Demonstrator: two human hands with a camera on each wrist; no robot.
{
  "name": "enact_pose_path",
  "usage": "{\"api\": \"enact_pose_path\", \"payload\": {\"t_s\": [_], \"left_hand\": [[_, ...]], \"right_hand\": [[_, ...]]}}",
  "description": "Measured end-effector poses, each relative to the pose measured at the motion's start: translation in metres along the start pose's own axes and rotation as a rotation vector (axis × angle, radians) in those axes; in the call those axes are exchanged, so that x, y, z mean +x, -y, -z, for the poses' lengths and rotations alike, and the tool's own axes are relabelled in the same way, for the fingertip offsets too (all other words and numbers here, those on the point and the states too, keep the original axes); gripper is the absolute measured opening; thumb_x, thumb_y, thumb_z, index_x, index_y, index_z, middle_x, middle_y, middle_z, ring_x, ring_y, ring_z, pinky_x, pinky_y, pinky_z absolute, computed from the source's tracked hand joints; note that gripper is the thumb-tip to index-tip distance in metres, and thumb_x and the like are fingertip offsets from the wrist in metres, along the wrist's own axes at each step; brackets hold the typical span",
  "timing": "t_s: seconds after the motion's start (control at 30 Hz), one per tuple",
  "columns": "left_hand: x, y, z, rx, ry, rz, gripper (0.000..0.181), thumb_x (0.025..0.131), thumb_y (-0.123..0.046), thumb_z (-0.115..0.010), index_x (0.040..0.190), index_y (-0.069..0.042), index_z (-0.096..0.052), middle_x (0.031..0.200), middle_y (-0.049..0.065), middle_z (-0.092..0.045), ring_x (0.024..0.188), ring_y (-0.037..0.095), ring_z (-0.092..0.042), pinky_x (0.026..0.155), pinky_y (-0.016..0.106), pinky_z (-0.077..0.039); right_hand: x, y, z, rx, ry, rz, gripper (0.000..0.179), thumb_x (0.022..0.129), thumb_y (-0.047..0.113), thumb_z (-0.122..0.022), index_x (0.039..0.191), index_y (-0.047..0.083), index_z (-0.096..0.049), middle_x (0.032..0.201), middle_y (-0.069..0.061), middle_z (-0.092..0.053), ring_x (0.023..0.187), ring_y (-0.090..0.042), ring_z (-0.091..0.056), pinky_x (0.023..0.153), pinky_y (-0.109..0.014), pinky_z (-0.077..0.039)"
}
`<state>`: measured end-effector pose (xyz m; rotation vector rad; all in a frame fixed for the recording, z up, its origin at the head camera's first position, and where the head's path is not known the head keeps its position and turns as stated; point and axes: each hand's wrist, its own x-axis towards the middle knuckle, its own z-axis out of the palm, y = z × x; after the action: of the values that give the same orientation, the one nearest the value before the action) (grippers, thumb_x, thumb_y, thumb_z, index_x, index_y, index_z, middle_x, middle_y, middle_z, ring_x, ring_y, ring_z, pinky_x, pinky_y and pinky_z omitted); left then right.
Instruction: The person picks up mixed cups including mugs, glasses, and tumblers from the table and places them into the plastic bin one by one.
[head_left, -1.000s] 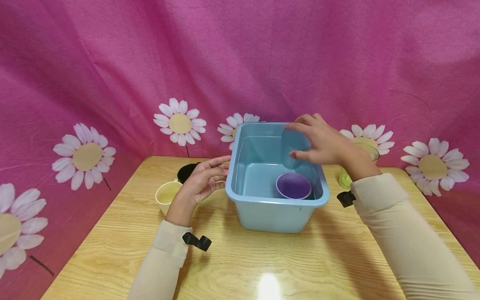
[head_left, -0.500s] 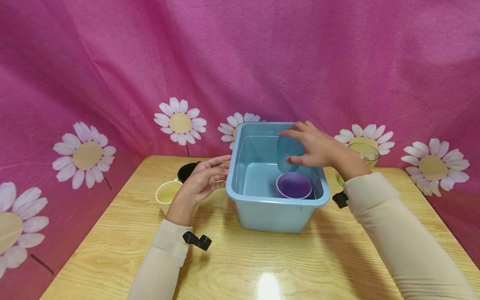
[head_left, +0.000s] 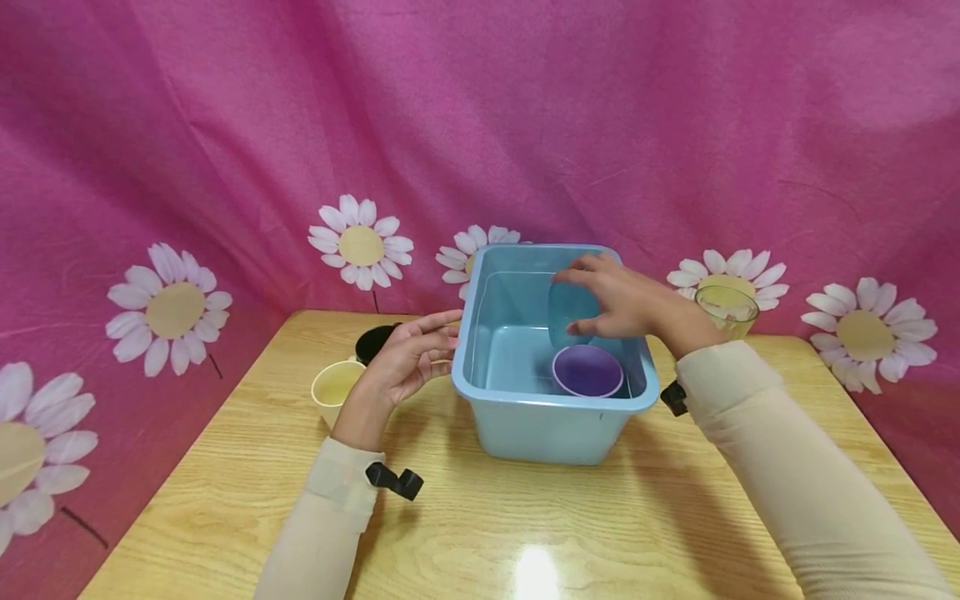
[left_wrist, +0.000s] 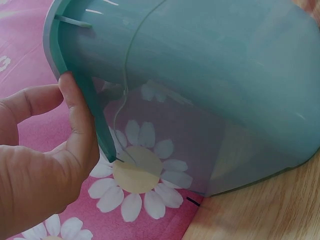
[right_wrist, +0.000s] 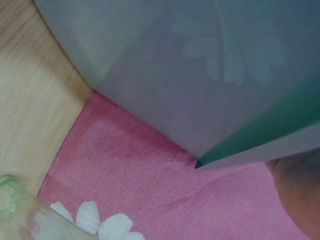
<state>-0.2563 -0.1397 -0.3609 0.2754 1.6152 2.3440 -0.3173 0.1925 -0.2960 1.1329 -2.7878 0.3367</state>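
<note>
A light blue plastic tub [head_left: 540, 433] stands in the middle of the table. My right hand [head_left: 611, 300] reaches over its right rim and holds a translucent blue cup [head_left: 567, 308] between thumb and fingers, inside the tub. Just in front of that cup, a purple cup [head_left: 587, 372] sits with its mouth up. My left hand [head_left: 412, 358] is at the tub's left side, fingers loosely extended, fingertips at the rim. In the left wrist view, the fingers [left_wrist: 77, 107] touch the underside of the rim. The right wrist view has the hand mostly hidden behind the tub's rim.
Left of the tub stand a pale yellow cup [head_left: 333, 392] and a black cup [head_left: 371, 343], partly behind the left hand. A greenish clear glass [head_left: 727, 310] is at the right, partly behind the right forearm. A pink flowered cloth [head_left: 480, 125] hangs behind the wooden table [head_left: 465, 533].
My right hand has moved left and down into the tub with the blue cup, uncovering more of the glass. The left hand and the tub have stayed put.
</note>
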Motion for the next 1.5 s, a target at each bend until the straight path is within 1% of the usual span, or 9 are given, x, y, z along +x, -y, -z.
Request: {"api": "enact_pose_path", "payload": {"t_s": [0.3, 0.53, 0.77, 0.87, 1.0, 1.23, 1.5], "left_hand": [[0.001, 0.000, -0.001, -0.004, 0.003, 0.006, 0.051, 0.099, 0.005, -0.053, 0.149, 0.004, -0.045, 0.107, 0.007, -0.069, 0.081, 0.016, -0.071, 0.075, 0.030, -0.061], [0.001, 0.000, -0.001, -0.003, -0.003, 0.015, 0.052, 0.098, 0.005, -0.054, 0.149, 0.003, -0.045, 0.107, 0.007, -0.069, 0.081, 0.016, -0.070, 0.075, 0.030, -0.061], [0.000, 0.001, 0.000, 0.002, -0.011, 0.021, 0.051, 0.099, 0.005, -0.054, 0.149, 0.002, -0.046, 0.110, 0.009, -0.069, 0.082, 0.017, -0.071, 0.076, 0.030, -0.061], [0.000, 0.001, 0.000, 0.002, -0.014, 0.019, 0.051, 0.098, 0.005, -0.055, 0.149, 0.002, -0.047, 0.112, 0.010, -0.068, 0.082, 0.017, -0.071, 0.076, 0.030, -0.061], [-0.001, 0.001, 0.000, 0.003, -0.009, 0.012, 0.052, 0.098, 0.005, -0.055, 0.149, 0.003, -0.046, 0.112, 0.010, -0.068, 0.081, 0.017, -0.071, 0.075, 0.030, -0.061], [0.000, 0.000, 0.000, 0.008, -0.013, 0.011, 0.052, 0.098, 0.005, -0.055, 0.149, 0.003, -0.046, 0.112, 0.010, -0.069, 0.081, 0.018, -0.071, 0.076, 0.030, -0.061], [0.001, -0.001, 0.000, 0.027, -0.019, 0.012, 0.052, 0.098, 0.004, -0.056, 0.149, 0.003, -0.046, 0.113, 0.010, -0.069, 0.083, 0.018, -0.071, 0.077, 0.030, -0.061]], "right_hand": [[0.002, -0.002, -0.005, -0.002, 0.043, 0.006, 0.071, 0.081, 0.030, -0.085, 0.145, 0.014, -0.058, 0.139, -0.014, -0.054, 0.127, -0.035, -0.047, 0.105, -0.057, -0.045], [0.002, -0.004, -0.008, 0.001, 0.086, -0.009, 0.071, 0.081, 0.027, -0.087, 0.144, 0.014, -0.058, 0.140, -0.015, -0.054, 0.129, -0.036, -0.048, 0.105, -0.057, -0.046], [0.005, -0.007, -0.012, -0.019, 0.106, 0.018, 0.070, 0.079, 0.024, -0.089, 0.142, 0.011, -0.060, 0.137, -0.016, -0.056, 0.125, -0.038, -0.051, 0.105, -0.056, -0.046], [0.006, -0.008, -0.014, -0.020, 0.122, 0.012, 0.071, 0.079, 0.022, -0.090, 0.142, 0.011, -0.060, 0.138, -0.017, -0.056, 0.127, -0.039, -0.051, 0.106, -0.056, -0.045], [0.007, -0.008, -0.015, -0.011, 0.139, 0.010, 0.071, 0.078, 0.018, -0.091, 0.142, 0.011, -0.060, 0.140, -0.018, -0.056, 0.130, -0.040, -0.050, 0.108, -0.057, -0.044], [0.007, -0.009, -0.016, 0.000, 0.143, 0.041, 0.070, 0.077, 0.012, -0.091, 0.141, 0.009, -0.061, 0.138, -0.017, -0.058, 0.130, -0.040, -0.050, 0.109, -0.057, -0.043], [0.009, -0.010, -0.017, 0.028, 0.194, 0.026, 0.072, 0.076, 0.004, -0.090, 0.141, 0.010, -0.061, 0.142, -0.017, -0.056, 0.135, -0.041, -0.047, 0.109, -0.058, -0.043]]}}
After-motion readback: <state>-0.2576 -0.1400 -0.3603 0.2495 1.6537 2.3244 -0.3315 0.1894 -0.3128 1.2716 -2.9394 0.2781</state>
